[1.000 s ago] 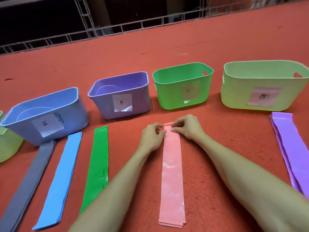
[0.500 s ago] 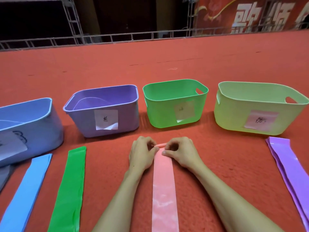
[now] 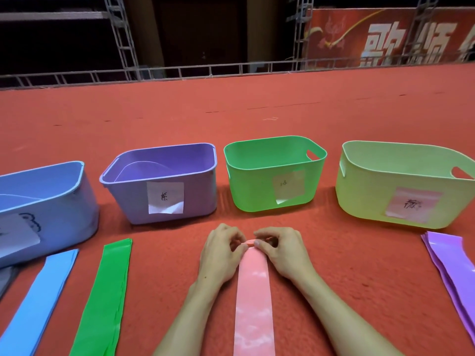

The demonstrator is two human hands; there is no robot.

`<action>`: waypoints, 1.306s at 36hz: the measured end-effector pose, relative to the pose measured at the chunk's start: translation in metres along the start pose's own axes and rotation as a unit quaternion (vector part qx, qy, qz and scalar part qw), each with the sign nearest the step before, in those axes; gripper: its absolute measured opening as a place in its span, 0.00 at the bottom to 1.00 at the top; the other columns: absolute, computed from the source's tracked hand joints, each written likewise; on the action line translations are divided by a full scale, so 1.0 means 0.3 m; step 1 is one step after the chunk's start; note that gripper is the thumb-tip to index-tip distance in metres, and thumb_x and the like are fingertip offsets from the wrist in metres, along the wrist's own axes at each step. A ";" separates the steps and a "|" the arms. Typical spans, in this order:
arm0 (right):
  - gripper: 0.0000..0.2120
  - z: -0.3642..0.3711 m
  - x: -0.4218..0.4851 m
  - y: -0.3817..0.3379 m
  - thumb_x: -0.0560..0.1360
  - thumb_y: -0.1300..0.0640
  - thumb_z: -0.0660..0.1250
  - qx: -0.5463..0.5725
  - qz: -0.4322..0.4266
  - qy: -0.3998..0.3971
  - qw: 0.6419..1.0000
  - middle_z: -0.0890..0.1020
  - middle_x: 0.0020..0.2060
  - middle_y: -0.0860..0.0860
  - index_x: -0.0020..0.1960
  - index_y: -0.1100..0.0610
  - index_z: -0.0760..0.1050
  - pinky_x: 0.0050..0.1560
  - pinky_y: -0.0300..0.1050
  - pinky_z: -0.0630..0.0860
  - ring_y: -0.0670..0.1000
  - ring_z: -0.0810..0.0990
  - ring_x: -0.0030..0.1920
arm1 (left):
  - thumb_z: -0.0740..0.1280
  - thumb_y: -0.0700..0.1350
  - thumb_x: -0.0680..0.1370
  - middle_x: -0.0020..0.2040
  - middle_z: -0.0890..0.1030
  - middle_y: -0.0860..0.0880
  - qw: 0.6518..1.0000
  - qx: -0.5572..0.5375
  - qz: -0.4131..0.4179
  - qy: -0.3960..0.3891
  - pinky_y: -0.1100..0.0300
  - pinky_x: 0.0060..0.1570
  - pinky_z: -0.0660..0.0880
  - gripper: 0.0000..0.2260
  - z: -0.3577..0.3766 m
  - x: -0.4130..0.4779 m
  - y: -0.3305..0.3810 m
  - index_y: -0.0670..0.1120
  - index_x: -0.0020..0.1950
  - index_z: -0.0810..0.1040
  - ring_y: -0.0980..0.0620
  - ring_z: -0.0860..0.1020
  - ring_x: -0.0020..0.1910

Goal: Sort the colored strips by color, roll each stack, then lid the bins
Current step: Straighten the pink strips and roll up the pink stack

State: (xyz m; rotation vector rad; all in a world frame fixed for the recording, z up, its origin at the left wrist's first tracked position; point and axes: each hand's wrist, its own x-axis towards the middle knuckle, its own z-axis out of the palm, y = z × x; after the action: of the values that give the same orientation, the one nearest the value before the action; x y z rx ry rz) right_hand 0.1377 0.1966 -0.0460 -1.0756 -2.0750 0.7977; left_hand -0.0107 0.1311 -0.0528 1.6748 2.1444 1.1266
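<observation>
**Both hands pinch the far end of the pink strips**

Head view: the left hand and the right hand meet at lower centre of the frame, on the far end of the pink strips; the fingers of both hands are curled and pinch that end, which is turned up into a small curl between them; the remainder of the pink stack lies flat on the red carpet and runs down out of the bottom edge, between the two forearms.

Four bins stand in a row across the middle of the frame, just beyond the hands, all open at the top; from left to right, the blue bin, cut by the left edge; the purple bin with a white paper label; the green bin; the yellow-green bin with a pink label, at the right edge.

At lower left the green strips lie flat, apart from the left forearm; the blue strips lie just left of them; a grey strip shows at the left edge beside the blue bin; the purple strips lie at lower right, below the yellow-green bin.

Along the top, a metal railing borders the carpet; a red banner hangs at upper right.
</observation>
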 end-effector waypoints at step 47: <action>0.04 -0.017 0.000 -0.026 0.69 0.51 0.71 -0.029 0.035 -0.042 0.998 0.82 0.37 0.42 0.38 0.48 0.84 0.39 0.33 0.73 0.40 0.78 0.38 | 0.72 0.48 0.72 0.45 0.75 0.59 0.999 0.008 -0.003 -0.040 0.63 0.52 0.70 0.07 -0.005 0.005 -0.004 0.59 0.37 0.80 0.57 0.73 0.50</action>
State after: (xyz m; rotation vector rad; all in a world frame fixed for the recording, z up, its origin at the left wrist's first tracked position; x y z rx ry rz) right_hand 0.1382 0.1942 -0.0371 -1.1694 -2.1528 0.8344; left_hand -0.0128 0.1316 -0.0522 1.6891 2.1132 1.0264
